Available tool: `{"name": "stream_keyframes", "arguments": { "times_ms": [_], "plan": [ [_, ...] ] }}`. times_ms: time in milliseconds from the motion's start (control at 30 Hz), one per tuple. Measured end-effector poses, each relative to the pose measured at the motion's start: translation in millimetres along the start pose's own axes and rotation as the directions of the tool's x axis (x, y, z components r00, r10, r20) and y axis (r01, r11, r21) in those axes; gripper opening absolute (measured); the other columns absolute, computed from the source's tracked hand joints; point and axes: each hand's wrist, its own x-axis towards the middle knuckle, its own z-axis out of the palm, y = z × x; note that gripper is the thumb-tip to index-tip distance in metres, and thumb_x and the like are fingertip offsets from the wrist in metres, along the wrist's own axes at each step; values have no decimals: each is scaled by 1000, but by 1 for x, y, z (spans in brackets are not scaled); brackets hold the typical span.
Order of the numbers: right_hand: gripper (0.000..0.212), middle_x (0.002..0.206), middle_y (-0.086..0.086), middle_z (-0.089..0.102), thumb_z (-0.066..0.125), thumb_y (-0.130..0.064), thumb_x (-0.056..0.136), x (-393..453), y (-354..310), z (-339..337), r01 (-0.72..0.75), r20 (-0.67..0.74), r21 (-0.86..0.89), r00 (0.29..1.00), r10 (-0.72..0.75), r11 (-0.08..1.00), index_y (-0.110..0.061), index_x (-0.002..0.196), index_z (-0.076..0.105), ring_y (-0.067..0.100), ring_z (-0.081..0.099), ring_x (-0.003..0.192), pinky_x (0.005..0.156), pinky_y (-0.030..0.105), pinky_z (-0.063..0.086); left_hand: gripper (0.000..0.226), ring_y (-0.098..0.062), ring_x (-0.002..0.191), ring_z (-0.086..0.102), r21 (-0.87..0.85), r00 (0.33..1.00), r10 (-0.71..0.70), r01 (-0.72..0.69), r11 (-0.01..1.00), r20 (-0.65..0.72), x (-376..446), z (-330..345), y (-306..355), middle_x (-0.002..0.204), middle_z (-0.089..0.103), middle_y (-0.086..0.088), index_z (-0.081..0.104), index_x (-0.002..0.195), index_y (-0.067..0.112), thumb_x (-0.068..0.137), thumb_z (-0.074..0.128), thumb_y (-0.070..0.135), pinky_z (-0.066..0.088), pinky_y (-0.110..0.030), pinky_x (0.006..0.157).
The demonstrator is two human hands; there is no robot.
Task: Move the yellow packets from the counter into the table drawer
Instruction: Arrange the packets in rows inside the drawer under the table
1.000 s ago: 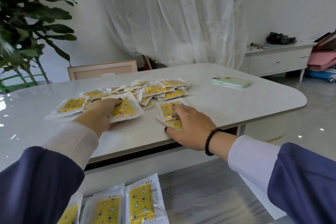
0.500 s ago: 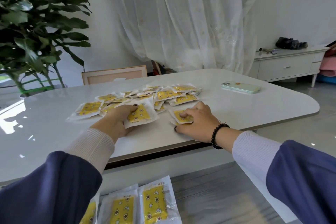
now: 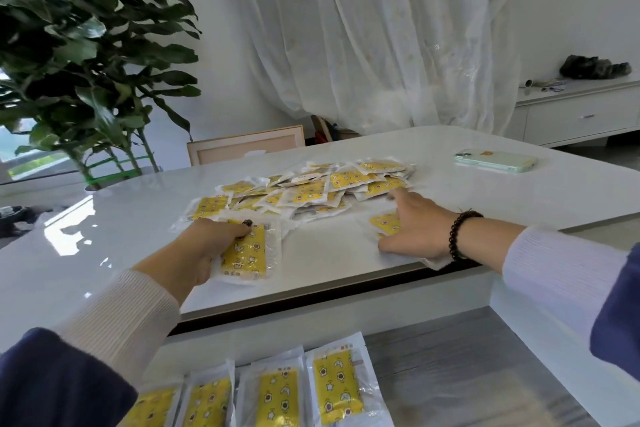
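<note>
A heap of yellow packets (image 3: 311, 191) in clear wrappers lies on the white counter (image 3: 346, 253). My left hand (image 3: 204, 246) grips one yellow packet (image 3: 247, 253) at the heap's near left, fingers curled over its top edge. My right hand (image 3: 415, 229) lies flat, fingers spread, pressing on another yellow packet (image 3: 386, 221) near the counter's front edge. Below the counter, the open drawer (image 3: 450, 374) with a grey wood-grain bottom holds several yellow packets (image 3: 336, 388) laid in a row at its left.
A pale green phone (image 3: 495, 160) lies on the counter at the far right. A large leafy plant (image 3: 79, 62) stands at the left, a framed panel (image 3: 246, 147) behind the counter, a white curtain and a low white cabinet (image 3: 581, 114) at the back right.
My left hand has drawn its packet toward the front edge, away from the heap. My right hand has spread flat over its packet. The view has tilted down, showing more of the drawer.
</note>
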Motion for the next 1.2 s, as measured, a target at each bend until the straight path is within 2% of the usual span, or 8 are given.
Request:
{"name": "stream_keyframes", "arguments": {
  "times_ms": [67,233,367,533,667,767,1067,1200],
  "plan": [
    [94,145,11,25,56,-50,77,0,-5,0,-76,74,-95,994,83,993,-24,149,1,32,25,134,105,43,35,33,-32,87,69,-70,1000,-10,8,998,-28,8,-4,-4,104,69,-16,61,109,4,83,74,19,58,-47,79],
    [45,132,13,40,40,-26,92,-2,-25,3,-43,106,-377,990,90,925,-15,135,34,32,39,120,91,37,37,28,-24,72,65,-291,992,-70,36,956,-109,18,-2,0,100,67,-10,55,111,10,87,69,14,49,-33,49],
    [41,108,9,50,41,-11,88,-2,-44,8,30,24,-426,999,-22,904,-13,129,39,25,46,88,71,31,40,18,-23,64,61,-335,990,-98,61,940,-97,18,3,9,87,63,-9,52,103,11,90,64,9,49,-38,42],
    [44,80,-1,55,49,-8,85,1,-48,24,225,-344,-133,903,-258,965,-18,126,36,20,54,68,55,31,43,12,-26,78,65,-386,986,-90,28,922,-143,11,4,7,94,66,-10,56,102,9,91,60,5,56,-45,77],
    [44,86,-13,60,61,-4,84,1,-43,42,540,-586,234,742,-326,808,-26,121,51,10,62,80,73,16,49,8,-24,69,60,-423,986,-70,-1,906,-154,2,-2,-1,82,59,-8,57,101,8,94,57,7,57,-42,67],
    [49,88,-14,65,68,-4,81,2,-45,43,589,-627,401,735,-259,701,-35,117,56,-6,63,85,68,0,43,10,-19,65,57,-434,970,-17,-93,896,-243,-5,-4,-5,77,56,-4,55,98,7,91,62,8,55,-33,55],
    [20,89,-24,58,68,-22,86,20,-56,41,564,-700,467,707,-106,681,-18,103,58,-13,56,83,72,5,41,20,-17,91,62,20,743,518,-563,826,-424,-23,15,-6,107,64,3,59,108,24,90,63,29,56,-36,78],
    [24,88,-14,62,71,-19,83,18,-57,46,580,-665,407,718,-206,706,-19,99,54,1,58,73,62,5,43,41,7,84,57,249,600,759,-717,651,-254,-30,25,-21,109,59,13,63,121,23,81,75,22,42,-5,76]
  ]
}}
